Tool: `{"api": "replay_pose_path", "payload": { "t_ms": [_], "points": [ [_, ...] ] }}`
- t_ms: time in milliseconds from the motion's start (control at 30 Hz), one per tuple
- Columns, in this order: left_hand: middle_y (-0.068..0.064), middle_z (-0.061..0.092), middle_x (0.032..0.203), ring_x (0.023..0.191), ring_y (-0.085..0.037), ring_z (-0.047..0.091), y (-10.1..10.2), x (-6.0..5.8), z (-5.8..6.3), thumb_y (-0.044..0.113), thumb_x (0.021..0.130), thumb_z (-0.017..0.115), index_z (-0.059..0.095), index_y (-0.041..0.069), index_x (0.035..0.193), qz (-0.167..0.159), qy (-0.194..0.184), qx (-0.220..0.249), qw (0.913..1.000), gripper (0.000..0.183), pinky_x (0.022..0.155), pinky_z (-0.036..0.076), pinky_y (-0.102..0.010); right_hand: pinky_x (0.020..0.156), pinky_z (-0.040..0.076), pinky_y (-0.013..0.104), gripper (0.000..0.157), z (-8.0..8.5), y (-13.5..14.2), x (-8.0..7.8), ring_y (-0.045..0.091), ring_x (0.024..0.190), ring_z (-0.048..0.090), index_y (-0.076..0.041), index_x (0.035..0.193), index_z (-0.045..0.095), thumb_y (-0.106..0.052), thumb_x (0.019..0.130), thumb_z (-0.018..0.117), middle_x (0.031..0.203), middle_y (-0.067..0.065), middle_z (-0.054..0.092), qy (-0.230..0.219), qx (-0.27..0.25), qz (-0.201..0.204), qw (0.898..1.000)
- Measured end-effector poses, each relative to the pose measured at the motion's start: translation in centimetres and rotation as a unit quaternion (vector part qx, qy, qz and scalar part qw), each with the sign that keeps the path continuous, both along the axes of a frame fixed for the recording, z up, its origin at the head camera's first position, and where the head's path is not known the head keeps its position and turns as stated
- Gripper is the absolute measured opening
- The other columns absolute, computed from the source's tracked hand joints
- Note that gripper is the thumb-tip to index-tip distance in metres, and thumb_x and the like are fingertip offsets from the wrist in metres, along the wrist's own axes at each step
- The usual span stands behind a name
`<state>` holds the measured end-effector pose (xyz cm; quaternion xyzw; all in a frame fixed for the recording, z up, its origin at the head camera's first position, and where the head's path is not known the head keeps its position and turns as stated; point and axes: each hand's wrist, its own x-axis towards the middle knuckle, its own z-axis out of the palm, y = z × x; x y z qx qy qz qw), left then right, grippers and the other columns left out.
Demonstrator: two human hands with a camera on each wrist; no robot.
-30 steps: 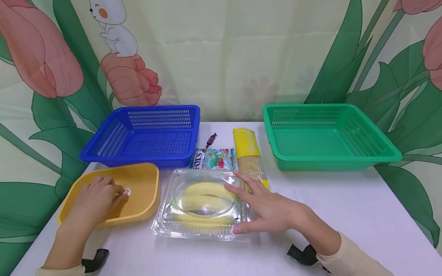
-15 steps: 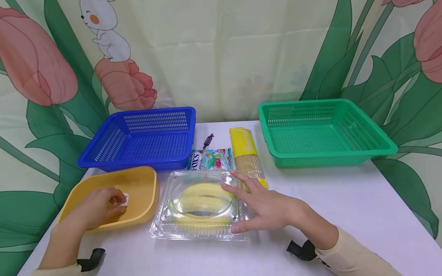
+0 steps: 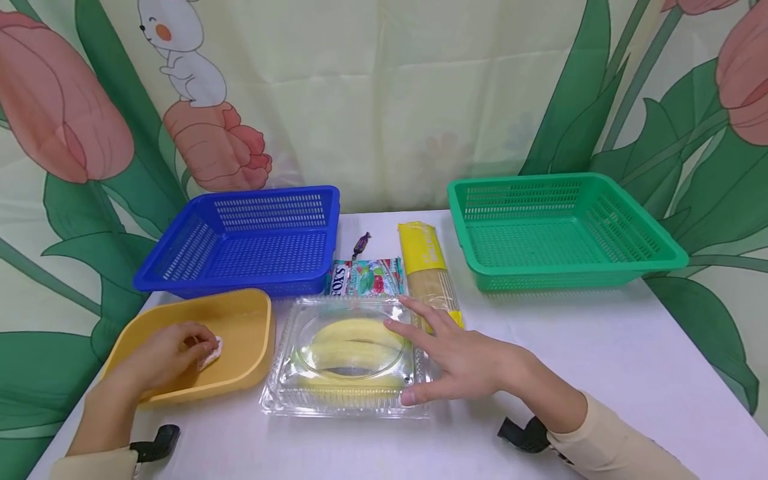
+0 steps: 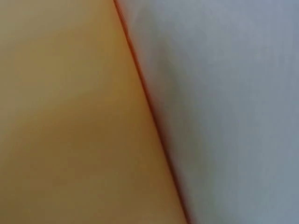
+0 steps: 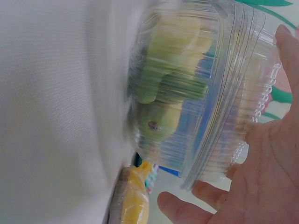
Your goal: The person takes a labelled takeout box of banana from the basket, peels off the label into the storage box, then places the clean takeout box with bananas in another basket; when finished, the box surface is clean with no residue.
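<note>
Scrap of white and pink (image 3: 211, 352) between thumb and curled fingers of the left hand (image 3: 174, 353), apparently pinched, low inside the yellow tray (image 3: 243, 333); too small to tell what exactly. Probably very light, thin and bendy, easy to crush or let slip. Best taken by an edge, thumb against fingertips, with a light squeeze rather than a full fist. All around that grip, smooth, shallow tray, likely stiff plastic and light enough to skid on the white table (image 3: 600, 347) if pushed. Nothing of the pinch visible from the left wrist.

To the right of the left-hand grip, a clear box (image 3: 273, 395) of bananas (image 3: 354, 347), partly under the spread fingers of the right hand (image 3: 459, 363). No grasp on that side: fingers long and apart over the lid, thumb at the near corner. Thin plastic, likely slippery, springy and quick to buckle; most of the weight presumably in the fruit, soft enough to bruise. Better supported from beneath, or held by the ribbed rim at both sides, than squeezed across the top.

Ahead of the right fingertips, a packet of noodles (image 3: 429, 280), likely stiff but brittle, safest held at mid-length. Left of those fingertips and beyond the box, a bag of sweets (image 3: 372, 277), probably soft and crinkly, with a single sweet (image 3: 361, 245) just past it. Farther ahead of the left hand, a blue basket (image 3: 270, 257); of the right hand, a green basket (image 3: 558, 281); both probably light and rigid, easiest by the rim.
</note>
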<state>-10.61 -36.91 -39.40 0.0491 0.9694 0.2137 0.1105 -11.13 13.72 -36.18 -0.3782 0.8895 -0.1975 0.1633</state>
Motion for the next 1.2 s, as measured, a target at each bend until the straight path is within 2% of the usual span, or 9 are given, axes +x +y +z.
{"api": "replay_pose_path", "payload": {
  "t_ms": [100,233,333,533,700,900,1067,1200],
  "points": [
    [0.002,0.064,0.091,0.088,-0.019,0.056,0.1,-0.4,-0.1,0.012,0.096,0.072,0.071,0.011,0.103,-0.015,0.015,0.008,0.9997,0.008,0.072,0.050,-0.020,0.081,0.059,0.043,0.097,0.0,0.1,0.0,0.029,0.155,0.019,-0.047,0.163,0.013,-0.083,0.084,0.056,0.170,-0.014,-0.014,-0.006,0.002,-0.008,1.000],
    [0.002,0.063,0.091,0.088,-0.018,0.056,0.3,-0.7,0.1,0.020,0.090,0.080,0.070,0.011,0.104,-0.026,0.019,0.016,0.9994,0.019,0.073,0.049,-0.022,0.076,0.059,0.039,0.097,0.1,0.3,0.0,0.028,0.155,0.020,-0.048,0.163,0.012,-0.083,0.084,0.056,0.169,-0.017,-0.016,-0.011,0.004,-0.016,1.000],
    [0.001,0.062,0.095,0.092,-0.021,0.056,0.5,-0.8,0.3,0.028,0.087,0.083,0.070,0.013,0.103,-0.026,0.019,0.008,0.9995,0.026,0.080,0.051,-0.030,0.076,0.059,0.038,0.097,0.0,0.4,0.0,0.028,0.154,0.020,-0.048,0.163,0.013,-0.083,0.084,0.056,0.169,-0.017,-0.016,-0.010,0.003,-0.017,1.000],
    [-0.007,0.060,0.108,0.102,-0.030,0.056,1.0,-0.9,0.4,0.029,0.081,0.088,0.070,0.014,0.100,-0.039,0.035,-0.021,0.9984,0.029,0.095,0.050,-0.055,0.078,0.059,0.041,0.096,0.0,0.5,0.1,0.028,0.155,0.020,-0.047,0.163,0.014,-0.083,0.084,0.056,0.170,-0.016,-0.015,-0.007,0.002,-0.016,1.000],
    [-0.015,0.056,0.117,0.108,-0.037,0.052,0.7,-0.8,0.2,0.032,0.080,0.088,0.066,0.013,0.103,-0.046,0.029,-0.015,0.9984,0.037,0.099,0.046,-0.062,0.077,0.059,0.040,0.096,-0.1,0.5,0.0,0.028,0.155,0.020,-0.048,0.163,0.013,-0.084,0.084,0.055,0.169,-0.017,-0.016,-0.009,0.000,-0.015,1.000],
    [-0.030,0.040,0.137,0.121,-0.053,0.040,0.3,-0.5,0.2,0.040,0.079,0.087,0.059,0.014,0.116,-0.031,0.008,-0.011,0.9994,0.053,0.102,0.035,-0.076,0.093,0.057,0.052,0.096,0.2,0.4,-0.1,0.028,0.156,0.016,-0.046,0.163,0.012,-0.083,0.085,0.055,0.171,-0.012,-0.013,-0.003,-0.004,-0.005,1.000],
    [-0.033,0.034,0.141,0.123,-0.057,0.035,0.3,-0.2,0.3,0.050,0.072,0.089,0.057,0.015,0.127,-0.029,0.005,-0.034,0.9990,0.073,0.099,0.033,-0.080,0.099,0.053,0.056,0.096,0.2,0.2,-0.1,0.028,0.156,0.016,-0.046,0.163,0.015,-0.083,0.084,0.056,0.171,-0.012,-0.011,-0.011,-0.008,-0.003,1.000],
    [-0.033,0.035,0.145,0.127,-0.058,0.032,0.6,0.2,0.4,0.057,0.072,0.087,0.058,0.014,0.134,-0.031,0.012,-0.036,0.9988,0.081,0.098,0.033,-0.080,0.098,0.052,0.056,0.096,0.0,0.1,-0.1,0.027,0.156,0.015,-0.048,0.162,0.016,-0.083,0.084,0.057,0.171,-0.014,-0.011,-0.021,-0.005,-0.004,1.000]
  ]
}}
